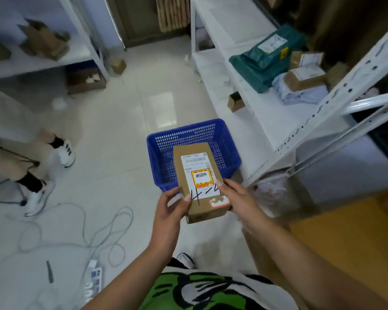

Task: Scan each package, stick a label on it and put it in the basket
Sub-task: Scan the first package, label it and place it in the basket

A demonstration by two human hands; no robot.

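I hold a small brown cardboard package (189,163) in both hands above the near edge of a blue plastic basket (223,139) that stands on the floor. The package carries a white shipping label with a barcode, a yellow and orange sticker (201,175) on top of it, and black handwriting. My left hand (171,208) grips the package's near left corner. My right hand (236,198) grips its near right side. What I can see of the basket's inside is empty; the package hides part of it.
White metal shelving (267,113) on the right holds green bags (262,59) and small boxes (304,79). Another shelf (45,57) with cardboard boxes is at the left. A second person's legs (31,162) stand at the left. Cables and a power strip (94,280) lie on the floor.
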